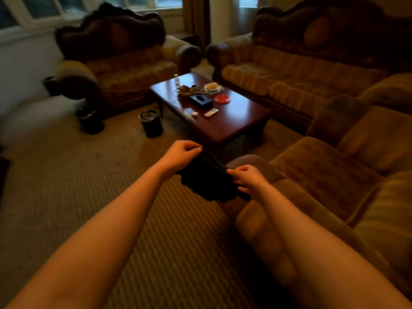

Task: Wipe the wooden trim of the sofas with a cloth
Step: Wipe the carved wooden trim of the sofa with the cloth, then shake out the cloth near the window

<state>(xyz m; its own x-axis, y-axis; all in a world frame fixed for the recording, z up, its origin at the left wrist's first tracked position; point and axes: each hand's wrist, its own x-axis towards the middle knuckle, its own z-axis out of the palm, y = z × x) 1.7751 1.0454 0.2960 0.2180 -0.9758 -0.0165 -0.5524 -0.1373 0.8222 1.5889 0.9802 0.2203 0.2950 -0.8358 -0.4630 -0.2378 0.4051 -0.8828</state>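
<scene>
Both hands, left hand and right hand, are pinching the dark cloth stretched between them, so I'm judging no sofa trim ahead of them wiped yet.

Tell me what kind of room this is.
Most likely a home living room: upholstered sofas with carved dark wooden trim, a low coffee table with small clutter between them, and striped carpet underfoot.
</scene>
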